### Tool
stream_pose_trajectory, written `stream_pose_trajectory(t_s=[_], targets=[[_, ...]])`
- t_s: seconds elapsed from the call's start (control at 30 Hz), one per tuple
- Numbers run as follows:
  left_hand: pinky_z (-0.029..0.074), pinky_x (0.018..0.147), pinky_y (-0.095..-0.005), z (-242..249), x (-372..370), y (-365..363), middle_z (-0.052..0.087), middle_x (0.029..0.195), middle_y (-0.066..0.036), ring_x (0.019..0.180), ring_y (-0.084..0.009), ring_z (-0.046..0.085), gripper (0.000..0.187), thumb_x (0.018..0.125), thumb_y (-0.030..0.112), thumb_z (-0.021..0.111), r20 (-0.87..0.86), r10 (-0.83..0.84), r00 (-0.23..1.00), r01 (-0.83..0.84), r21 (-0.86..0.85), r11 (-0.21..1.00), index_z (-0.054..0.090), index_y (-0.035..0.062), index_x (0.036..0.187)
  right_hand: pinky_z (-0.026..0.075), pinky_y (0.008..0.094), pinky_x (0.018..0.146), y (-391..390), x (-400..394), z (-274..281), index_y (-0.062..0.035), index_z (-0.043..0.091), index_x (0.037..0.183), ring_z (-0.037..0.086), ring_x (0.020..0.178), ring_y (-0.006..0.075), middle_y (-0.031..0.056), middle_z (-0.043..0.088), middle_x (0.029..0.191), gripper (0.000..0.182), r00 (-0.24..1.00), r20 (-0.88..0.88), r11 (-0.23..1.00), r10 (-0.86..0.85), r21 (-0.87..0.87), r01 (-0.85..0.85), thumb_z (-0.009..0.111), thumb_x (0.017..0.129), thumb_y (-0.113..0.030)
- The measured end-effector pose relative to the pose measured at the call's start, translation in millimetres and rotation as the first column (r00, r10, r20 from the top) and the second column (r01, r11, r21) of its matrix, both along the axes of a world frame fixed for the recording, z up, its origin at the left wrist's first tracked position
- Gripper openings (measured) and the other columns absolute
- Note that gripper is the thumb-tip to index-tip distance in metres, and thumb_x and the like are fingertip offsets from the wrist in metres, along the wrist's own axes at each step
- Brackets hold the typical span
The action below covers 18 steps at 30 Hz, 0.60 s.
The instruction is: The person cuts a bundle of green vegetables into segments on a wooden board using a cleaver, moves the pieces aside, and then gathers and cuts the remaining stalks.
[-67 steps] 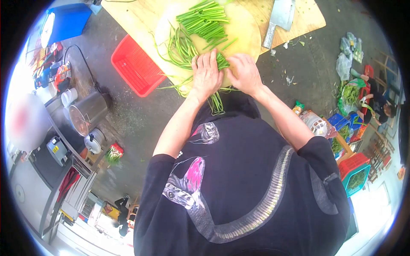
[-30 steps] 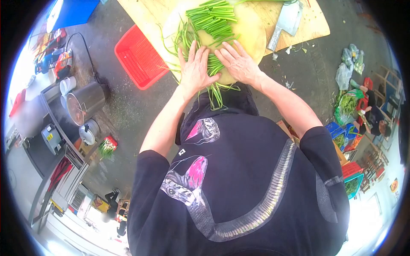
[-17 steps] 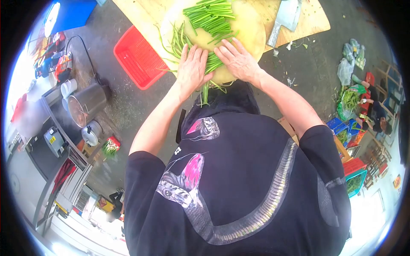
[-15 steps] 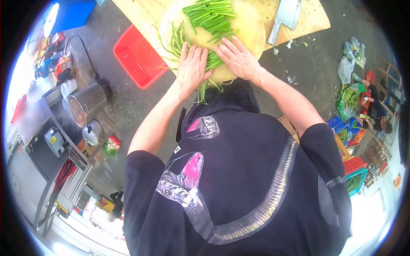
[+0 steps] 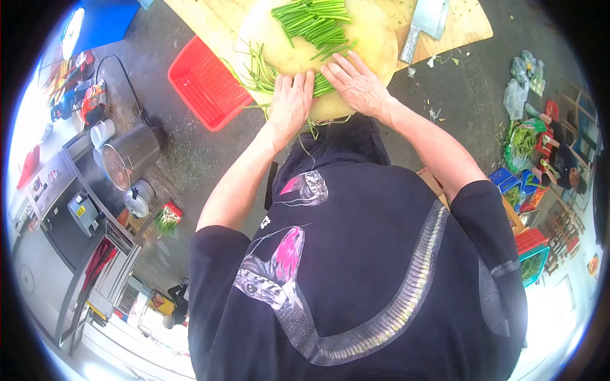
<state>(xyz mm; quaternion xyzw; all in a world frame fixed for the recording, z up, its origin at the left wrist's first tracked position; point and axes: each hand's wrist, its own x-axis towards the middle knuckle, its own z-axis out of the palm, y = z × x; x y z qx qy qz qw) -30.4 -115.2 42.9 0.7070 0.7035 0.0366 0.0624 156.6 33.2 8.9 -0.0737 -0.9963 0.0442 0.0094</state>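
Observation:
A bundle of long green garlic scapes (image 5: 323, 86) lies across the near part of a round cutting board (image 5: 375, 47). My left hand (image 5: 291, 103) is closed over the bundle's left part, its fingers bent down onto the stems. Thin curly ends (image 5: 259, 71) stick out to the left of it. On the bundle's right end rests my right hand (image 5: 361, 87), fingers stretched out and slightly spread. Just beyond both hands sits a pile of cut scape pieces (image 5: 311, 24). A cleaver (image 5: 427, 24) lies to the right of the board, its handle toward me.
A wooden table (image 5: 467, 32) carries the board. Below its left edge stands a red plastic basket (image 5: 206, 82). Farther left are a large metal pot (image 5: 132, 155) and a lidded pot (image 5: 138, 198). Bagged greens (image 5: 522, 143) and crates (image 5: 532, 254) stand at right, near another person (image 5: 565, 162).
My left hand has shifted slightly toward me and drawn its fingers together over the bundle. Several loose ends hanging below it have moved. My right hand stays nearly in place.

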Motion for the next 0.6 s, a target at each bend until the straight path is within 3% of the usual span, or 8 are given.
stream_pose_trajectory(t_s=[0.2, 0.4, 0.5, 0.6], targets=[[0.043, 0.109, -0.0527, -4.1, 17.1, 5.1, 0.062, 0.116, -0.017, 0.111, -0.0336, 0.059, 0.058, 0.095, 0.023, 0.066, -0.088, 0.086, 0.992, -0.098, -0.142, 0.985, 0.056, -0.0058, 0.144, 0.026, 0.0533, 0.134, 5.0, 2.0, -1.4, -0.0067, 0.046, 0.161, 0.043, 0.155, 0.0317, 0.0098, 0.054, 0.152, 0.064, 1.0, -0.017, 0.999, -0.005, -0.035, 0.004, 0.057, 0.099, -0.018], [0.044, 0.11, -0.0496, -8.5, -1.6, -2.8, 0.061, 0.124, -0.017, 0.119, -0.0345, 0.06, 0.072, 0.094, 0.031, 0.075, 0.054, -0.018, 0.998, 0.018, 0.002, 1.0, 0.05, -0.0051, 0.151, 0.024, 0.053, 0.135, 1.7, 3.7, 2.7, -0.0068, 0.043, 0.162, 0.042, 0.157, 0.0311, 0.0092, 0.052, 0.154, 0.064, 1.0, 0.03, 1.0, 0.01, -0.006, -0.009, 0.055, 0.101, -0.02], [0.043, 0.111, -0.0493, -12.0, -14.3, -3.1, 0.061, 0.13, -0.017, 0.122, -0.0346, 0.059, 0.078, 0.095, 0.034, 0.075, 0.113, -0.062, 0.992, 0.07, -0.067, 0.995, 0.047, -0.0043, 0.157, 0.024, 0.053, 0.135, 1.5, 2.4, 0.0, -0.0066, 0.043, 0.163, 0.042, 0.157, 0.0313, 0.0094, 0.052, 0.155, 0.065, 1.0, 0.006, 1.0, 0.001, -0.019, -0.001, 0.055, 0.1, -0.02], [0.042, 0.112, -0.0496, -12.5, -7.8, -3.2, 0.061, 0.133, -0.017, 0.125, -0.0348, 0.058, 0.081, 0.094, 0.037, 0.076, 0.116, -0.012, 0.993, 0.019, -0.065, 0.998, 0.046, -0.0025, 0.159, 0.023, 0.053, 0.136, 4.6, 2.8, -1.2, -0.0066, 0.042, 0.164, 0.042, 0.157, 0.0312, 0.0096, 0.053, 0.155, 0.066, 1.0, 0.01, 1.0, 0.002, -0.017, -0.002, 0.054, 0.1, -0.019]])
